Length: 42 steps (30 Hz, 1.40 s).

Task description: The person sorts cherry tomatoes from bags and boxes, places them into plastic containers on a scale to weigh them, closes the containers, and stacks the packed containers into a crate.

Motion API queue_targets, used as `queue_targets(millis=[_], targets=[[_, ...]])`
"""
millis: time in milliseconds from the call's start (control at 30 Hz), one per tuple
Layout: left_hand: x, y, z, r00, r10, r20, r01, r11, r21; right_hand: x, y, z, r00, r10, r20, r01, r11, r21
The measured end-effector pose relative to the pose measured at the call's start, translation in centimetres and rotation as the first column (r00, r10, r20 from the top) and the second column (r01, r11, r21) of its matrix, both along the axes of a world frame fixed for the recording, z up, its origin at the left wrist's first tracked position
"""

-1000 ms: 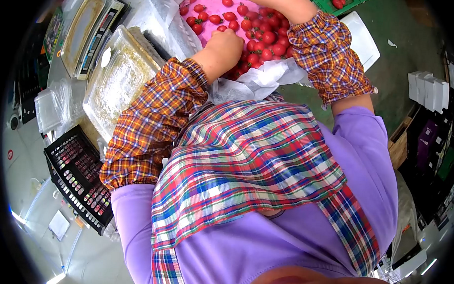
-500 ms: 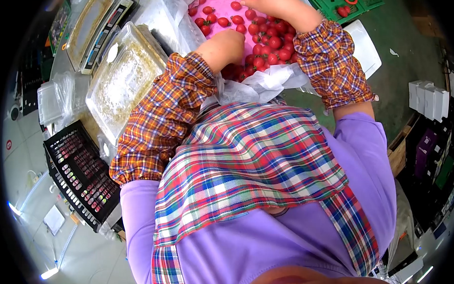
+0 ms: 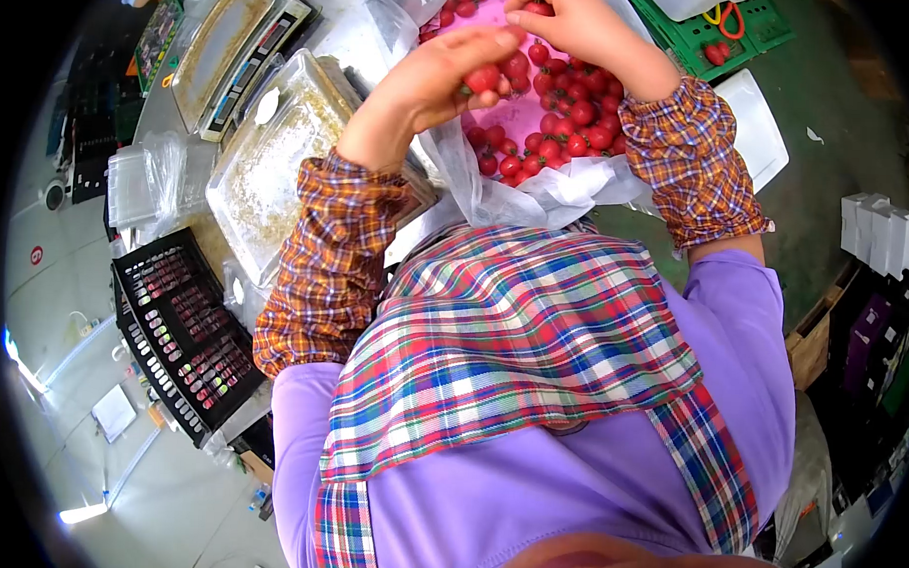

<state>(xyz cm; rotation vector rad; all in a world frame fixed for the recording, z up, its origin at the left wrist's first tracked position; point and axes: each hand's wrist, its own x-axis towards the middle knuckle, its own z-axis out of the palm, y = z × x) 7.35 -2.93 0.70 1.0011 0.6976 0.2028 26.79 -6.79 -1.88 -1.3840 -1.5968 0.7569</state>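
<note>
Tomato [image 3: 482, 80], one: red, in the left hand [image 3: 430, 75], above the left side of the pink sheet [image 3: 522, 114]. Fingers closed round it from above, presumably to stop a smooth fruit rolling off. Slightly oval; long axis seems to run crosswise, rising a little to the right; stem end cannot be made out.

Second tomato [image 3: 537, 6], one: in the right hand [image 3: 588, 30], clamped between thumb and fingers, a grip that would suit small fruit; ends partly covered, axis uncertain.

Pile [image 3: 582, 113]: loose tomatoes on the sheet, pointing various ways.

Film [image 3: 558, 195]: white, crumpled, between pile and apron [image 3: 533, 317]; probably a liner.

Clear box [image 3: 278, 168]: left, beside the left sleeve [image 3: 325, 259].

Green crate [image 3: 769, 33]: beyond the right sleeve [image 3: 684, 162], holding red fruit [image 3: 718, 54].
</note>
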Motion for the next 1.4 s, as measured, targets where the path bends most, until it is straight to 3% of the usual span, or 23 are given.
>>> queue_targets(millis=[67, 100, 133, 200, 367, 400, 500, 533, 733, 933, 1233, 1333, 1400], targets=[[-1.5, 1.2, 0.0, 0.977, 0.047, 0.206, 0.004, 0.97, -0.241, -0.5, -0.2, 1.2, 0.993, -0.035, -0.117, 0.018, 0.99, -0.137], [-1.8, 1.0, -0.2, 0.968, 0.125, 0.22, -0.048, 0.944, -0.326, -0.6, -0.1, 1.5, 0.984, -0.055, -0.171, 0.019, 0.978, -0.206], [-2.1, 0.8, -0.2, 0.952, 0.203, 0.227, -0.096, 0.908, -0.409, -0.4, 0.7, -0.4, 0.949, 0.057, -0.31, -0.085, 0.994, -0.075], [-2.6, 0.8, -0.7, 0.914, 0.293, 0.279, -0.104, 0.837, -0.538, -0.3, 0.3, -0.4, 0.958, 0.095, -0.272, -0.137, 0.981, -0.138], [-2.7, -0.2, -1.0, 0.88, 0.384, 0.279, -0.232, 0.861, -0.453, -1.5, -0.9, 2.5, 0.967, 0.253, -0.04, -0.25, 0.901, -0.353], [-2.6, -0.6, -0.9, 0.879, 0.39, 0.273, -0.257, 0.871, -0.418, -2.0, -1.0, 1.7, 0.973, 0.226, -0.042, -0.228, 0.927, -0.296], [-1.7, -1.8, -0.5, 0.885, 0.425, 0.19, -0.407, 0.904, -0.127, -2.1, -0.6, 0.4, 0.98, 0.19, -0.051, -0.197, 0.951, -0.237], [-1.4, -2.2, -0.3, 0.879, 0.441, 0.179, -0.434, 0.897, -0.079, -2.0, -0.5, 0.4, 0.971, 0.234, -0.04, -0.235, 0.926, -0.296], [-1.0, -2.6, -0.3, 0.855, 0.469, 0.22, -0.457, 0.883, -0.106, -1.1, -0.1, 0.0, 0.96, 0.24, -0.146, -0.279, 0.88, -0.384], [-1.0, -3.3, 0.8, 0.872, 0.429, 0.236, -0.455, 0.888, 0.066, -0.8, -0.2, 0.5, 0.918, 0.21, -0.336, -0.337, 0.859, -0.384], [-2.1, -3.0, 1.6, 0.845, 0.458, 0.275, -0.462, 0.885, -0.056, -1.8, -1.2, 2.7, 0.786, 0.04, -0.617, -0.366, 0.834, -0.412], [-3.1, -2.1, 0.9, 0.824, 0.482, 0.298, -0.425, 0.873, -0.239, -0.9, -0.6, 2.0, 0.811, 0.086, -0.578, -0.407, 0.793, -0.453], [-3.6, -2.0, 0.7, 0.797, 0.524, 0.301, -0.407, 0.833, -0.374, -1.4, -1.1, 2.0, 0.825, 0.141, -0.547, -0.382, 0.853, -0.356]])
